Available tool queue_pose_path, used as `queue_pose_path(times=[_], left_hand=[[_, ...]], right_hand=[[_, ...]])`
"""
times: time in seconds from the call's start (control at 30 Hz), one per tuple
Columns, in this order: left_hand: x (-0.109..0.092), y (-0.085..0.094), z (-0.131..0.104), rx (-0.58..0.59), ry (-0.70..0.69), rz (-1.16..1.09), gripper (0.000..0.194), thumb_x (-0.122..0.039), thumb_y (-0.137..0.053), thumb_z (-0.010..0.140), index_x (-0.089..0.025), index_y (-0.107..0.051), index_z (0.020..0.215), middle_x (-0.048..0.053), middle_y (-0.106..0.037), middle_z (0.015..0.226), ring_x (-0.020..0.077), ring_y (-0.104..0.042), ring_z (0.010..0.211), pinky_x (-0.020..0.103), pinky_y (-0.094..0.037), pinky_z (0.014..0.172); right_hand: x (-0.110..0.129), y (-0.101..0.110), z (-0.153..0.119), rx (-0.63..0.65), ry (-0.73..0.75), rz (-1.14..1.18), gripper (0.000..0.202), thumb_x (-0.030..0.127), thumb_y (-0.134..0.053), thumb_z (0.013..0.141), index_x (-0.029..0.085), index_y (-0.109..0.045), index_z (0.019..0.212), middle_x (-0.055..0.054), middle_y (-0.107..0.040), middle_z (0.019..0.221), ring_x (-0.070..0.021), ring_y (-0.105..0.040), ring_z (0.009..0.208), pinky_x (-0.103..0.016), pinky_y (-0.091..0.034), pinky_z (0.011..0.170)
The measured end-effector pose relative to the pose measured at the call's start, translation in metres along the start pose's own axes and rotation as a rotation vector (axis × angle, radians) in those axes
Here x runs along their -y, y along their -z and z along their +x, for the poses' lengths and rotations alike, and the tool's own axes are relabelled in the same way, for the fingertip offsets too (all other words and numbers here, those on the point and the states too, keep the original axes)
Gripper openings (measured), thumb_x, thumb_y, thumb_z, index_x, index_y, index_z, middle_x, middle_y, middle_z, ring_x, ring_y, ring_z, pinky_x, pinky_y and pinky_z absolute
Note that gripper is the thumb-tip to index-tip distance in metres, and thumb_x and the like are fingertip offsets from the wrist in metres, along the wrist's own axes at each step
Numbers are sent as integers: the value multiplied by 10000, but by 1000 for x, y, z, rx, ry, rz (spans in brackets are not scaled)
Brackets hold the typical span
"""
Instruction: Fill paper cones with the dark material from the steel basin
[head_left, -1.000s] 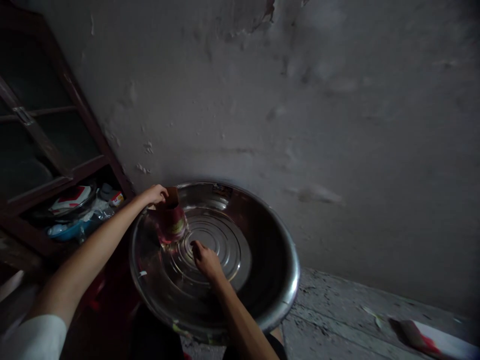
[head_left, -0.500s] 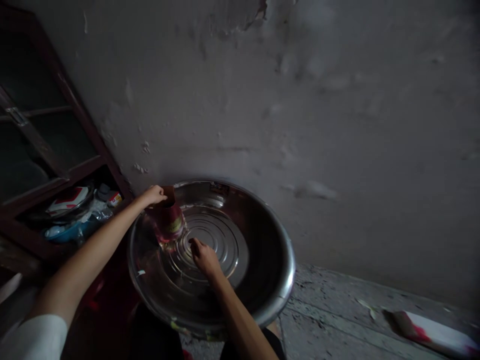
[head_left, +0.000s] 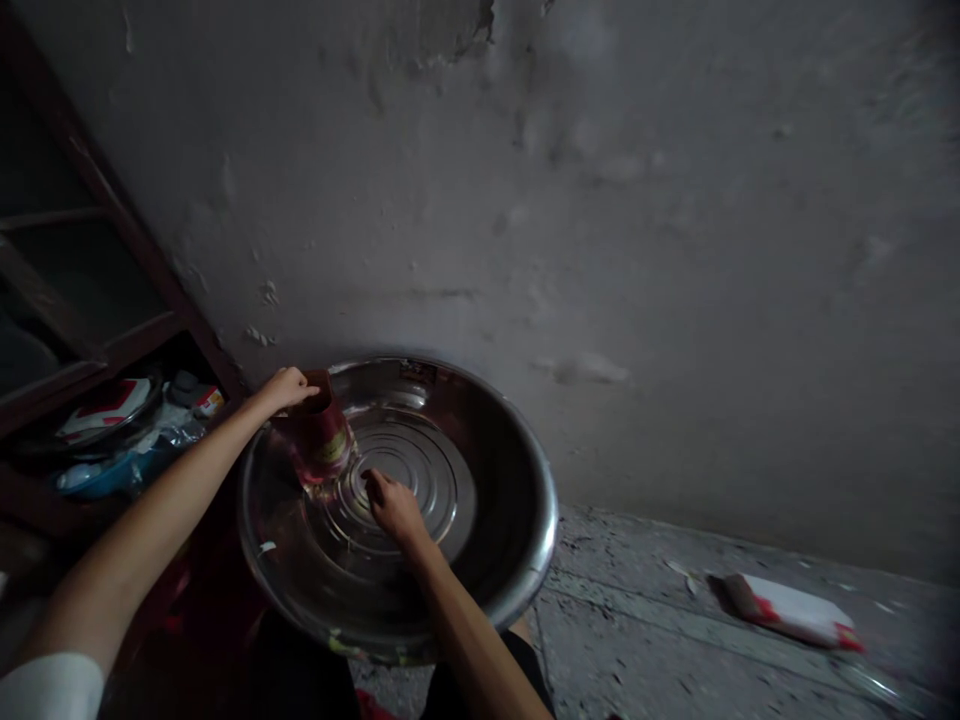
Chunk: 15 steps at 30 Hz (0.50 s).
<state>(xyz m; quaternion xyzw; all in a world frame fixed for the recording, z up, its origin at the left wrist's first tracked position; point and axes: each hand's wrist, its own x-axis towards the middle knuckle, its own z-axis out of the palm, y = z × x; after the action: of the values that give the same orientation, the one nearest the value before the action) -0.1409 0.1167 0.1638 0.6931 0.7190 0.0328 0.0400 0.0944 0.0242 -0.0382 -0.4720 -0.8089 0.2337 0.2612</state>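
Note:
My left hand (head_left: 288, 389) is closed on the upper rim of a red open-topped pouch (head_left: 319, 440) with a gold patch on its front. The pouch stands upright inside a wide metal basin (head_left: 499, 490), at its left side. Over the basin's ringed floor hangs my right hand (head_left: 395, 510), apart from the pouch, its fingers curled together. What those fingers hold, if anything, is too small and dark to make out. A small white scrap (head_left: 267, 546) sticks to the basin's inner left wall.
A grey peeling wall (head_left: 600, 250) rises behind the basin. At left, a dark red cabinet (head_left: 176, 325) has a shelf with a blue bowl (head_left: 101, 475) and boxes. A white and red box (head_left: 795, 608) lies on the littered floor (head_left: 630, 620) at right.
The view has turned slightly right, so everything sits further left. Both hands keep about the same places relative to the basin, the left still on the pouch.

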Motion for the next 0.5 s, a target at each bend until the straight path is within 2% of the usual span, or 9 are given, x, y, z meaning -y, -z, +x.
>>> queue_pose_path(times=[0.03, 0.1, 0.17, 0.2, 0.27, 0.3, 0.33, 0.4, 0.5], left_hand=[[-1, -1, 0, -19, -11, 11, 343, -411, -566, 889, -163, -668, 675, 62, -656, 676, 181, -620, 702, 248, -401, 660], [-3, -4, 1, -55, -59, 17, 186, -288, -574, 860, -164, -713, 862, 88, -712, 917, 199, -643, 876, 239, -424, 743], [-8, -6, 0, -90, -94, 5, 282, -211, -584, 820, -189, -701, 1075, 85, -701, 1117, 206, -633, 1004, 232, -432, 818], [-12, -6, -1, -111, -83, -16, 320, -221, -574, 834, -199, -687, 1133, 81, -701, 1131, 206, -636, 1003, 235, -436, 828], [-23, -6, -7, -123, -29, -77, 306, -342, -499, 926, -190, -698, 1102, 80, -726, 1014, 210, -656, 905, 252, -446, 793], [-30, -7, -11, -101, -7, -100, 367, -425, -447, 962, -181, -713, 1029, 82, -730, 933, 215, -661, 849, 261, -446, 763], [-37, -8, -17, -62, -3, -106, 443, -505, -422, 971, -177, -721, 954, 82, -728, 872, 221, -664, 811, 268, -440, 738], [-51, -11, -30, 23, -76, -36, 470, -595, -511, 914, -178, -721, 858, 90, -731, 846, 244, -674, 803, 280, -426, 717], [-68, -22, -46, 33, -216, 156, 306, -461, -628, 875, -181, -737, 932, 121, -751, 962, 282, -686, 884, 305, -415, 738]], right_hand=[[1, 1, 0, 2, 2, 7, 292, 213, -441, 978, 250, -633, 1194, -48, -736, 1146, -165, -703, 905, -226, -409, 713], [2, 2, -1, 6, 8, 18, 298, 207, -439, 974, 245, -630, 1201, -55, -732, 1164, -170, -701, 923, -227, -413, 723], [3, 4, 0, 12, 6, 11, 309, 187, -450, 958, 239, -626, 1207, -62, -736, 1148, -173, -697, 936, -224, -415, 725], [3, 5, 0, 13, 6, 8, 319, 178, -455, 951, 238, -623, 1215, -64, -737, 1141, -174, -695, 940, -223, -415, 726], [3, 7, 1, 11, 8, 8, 336, 172, -456, 946, 240, -617, 1232, -63, -737, 1138, -175, -691, 947, -221, -415, 733], [3, 8, 2, 7, 13, 12, 341, 173, -456, 945, 241, -615, 1238, -60, -735, 1145, -176, -689, 951, -222, -416, 739], [3, 9, 2, 2, 15, 15, 344, 174, -458, 942, 243, -613, 1241, -57, -732, 1154, -176, -686, 955, -221, -416, 743], [3, 12, 3, -7, 15, 17, 340, 177, -471, 932, 243, -613, 1235, -52, -727, 1167, -176, -682, 954, -220, -417, 739], [4, 17, 4, -36, 4, 14, 334, 178, -485, 922, 243, -609, 1226, -49, -718, 1180, -174, -676, 941, -223, -432, 745]])
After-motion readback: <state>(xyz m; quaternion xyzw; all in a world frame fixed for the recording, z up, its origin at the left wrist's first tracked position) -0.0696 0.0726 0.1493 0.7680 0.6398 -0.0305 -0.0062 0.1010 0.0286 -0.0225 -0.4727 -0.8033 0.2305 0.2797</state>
